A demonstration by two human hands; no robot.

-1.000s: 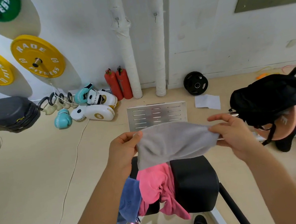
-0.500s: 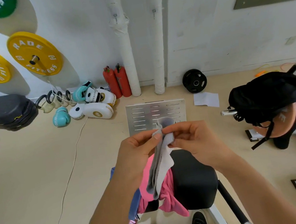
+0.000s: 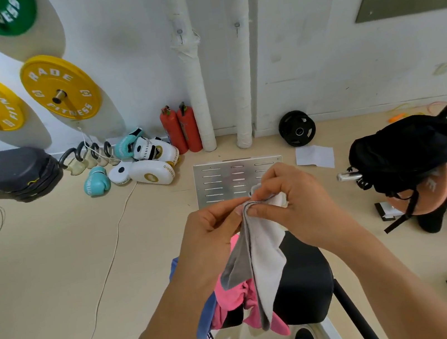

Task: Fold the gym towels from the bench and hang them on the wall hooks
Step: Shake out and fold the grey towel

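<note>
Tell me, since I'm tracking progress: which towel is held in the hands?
The grey towel, pinched by both hands; the pink towel and blue towel lie on the bench.

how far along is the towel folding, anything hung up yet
Early. Nothing looks hung: the two wall hooks on the pipes are bare. In hand: the grey towel, folded in half, its top edge pinched by the left hand and right hand. Left: the pink towel and blue towel lie crumpled on the bench.
</note>
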